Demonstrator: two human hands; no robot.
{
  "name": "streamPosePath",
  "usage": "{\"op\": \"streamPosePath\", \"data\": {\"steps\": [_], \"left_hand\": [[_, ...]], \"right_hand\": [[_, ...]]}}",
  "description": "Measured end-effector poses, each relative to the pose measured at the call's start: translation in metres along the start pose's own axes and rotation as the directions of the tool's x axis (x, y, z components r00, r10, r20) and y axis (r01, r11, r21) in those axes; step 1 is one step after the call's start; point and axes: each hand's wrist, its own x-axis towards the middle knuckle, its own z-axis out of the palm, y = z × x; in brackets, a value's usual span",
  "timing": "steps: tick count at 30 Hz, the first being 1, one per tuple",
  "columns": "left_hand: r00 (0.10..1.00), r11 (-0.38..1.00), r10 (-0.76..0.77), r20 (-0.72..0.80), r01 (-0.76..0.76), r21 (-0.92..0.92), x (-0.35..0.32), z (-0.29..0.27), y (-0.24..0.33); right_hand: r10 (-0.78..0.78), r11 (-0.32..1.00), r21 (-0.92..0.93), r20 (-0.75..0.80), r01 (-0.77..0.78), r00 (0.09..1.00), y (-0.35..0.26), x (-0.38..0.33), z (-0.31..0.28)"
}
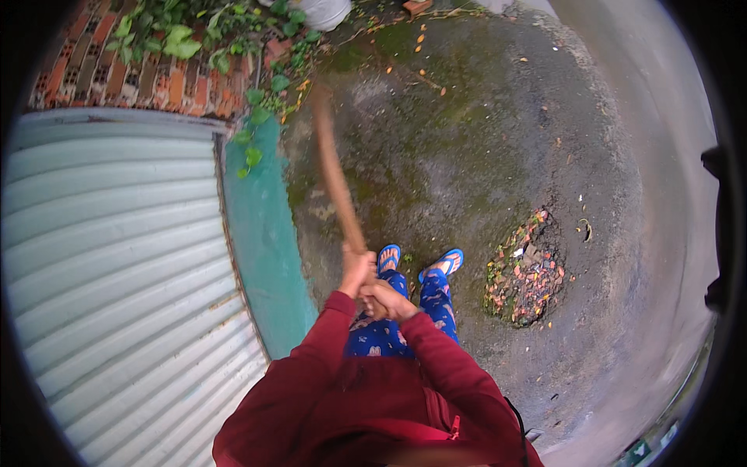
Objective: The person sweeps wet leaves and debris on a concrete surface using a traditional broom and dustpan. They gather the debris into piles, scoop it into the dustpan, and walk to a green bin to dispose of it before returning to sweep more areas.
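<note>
A long brown wooden stick [337, 183] slants up and away from me to the left, over the mossy concrete. Around its near part is my left hand [357, 270], fingers closed. My right hand [389, 300] is closed on the same stick just below, close against the left one. The stick's far end is blurred, so I cannot tell whether it touches the ground or carries a head. Both forearms are in dark red sleeves, and the hands are in front of my blue patterned trousers [440, 300].
A ribbed pale metal shutter [124, 257] and a green wall strip [257, 249] run along my left. Brickwork [140, 82] with leafy plants [179, 43] rises beyond. On my right lies a heap of rubble and leaves [529, 272]. A whitish container [325, 12] stands at the far edge.
</note>
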Motion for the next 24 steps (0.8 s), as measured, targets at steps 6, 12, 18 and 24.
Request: {"op": "streamPosePath", "data": {"steps": [6,12,18,24], "left_hand": [[0.988,0.991,-0.128,-0.091,0.123,-0.055,0.076,-0.055,0.071],[0.993,0.972,-0.093,-0.079,0.107,0.208,0.183,0.039,0.128],[0.937,0.734,0.189,0.295,-0.334,0.591,0.202,0.255,0.083],[0.654,0.472,-0.347,0.673,-0.498,0.727,0.126,0.341,0.109]], "right_hand": [[0.027,1.0,-0.008,0.229,-0.026,0.973,-0.063,0.128,0.029],[0.069,0.972,0.22,0.055,-0.08,0.996,-0.204,0.147,-0.008],[-0.236,0.796,0.461,-0.359,0.392,0.903,-0.254,0.03,-0.112],[-0.447,0.427,0.523,-0.587,0.737,0.675,-0.246,-0.017,-0.099]]}}
